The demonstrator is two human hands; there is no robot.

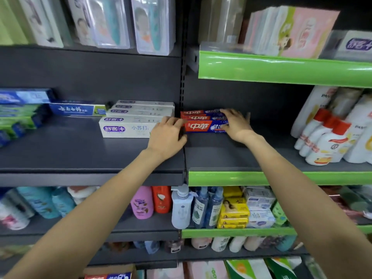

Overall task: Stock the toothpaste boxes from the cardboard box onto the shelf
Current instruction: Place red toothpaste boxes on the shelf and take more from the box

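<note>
On the dark middle shelf (221, 158), head view, I'm squaring up a small stack of red-and-blue toothpaste boxes (203, 122), about three showing. My left hand (167, 135) is pressing its left end, fingers fairly straight; my right hand (235, 125) is cupping the right end, fingers spread over the top. White toothpaste boxes (128, 119) are sitting just beside, to the left. Down at the bottom edge the cardboard box (109, 272) is showing more red-and-blue packs, so I'm judging stocking partway done, more left.
</note>
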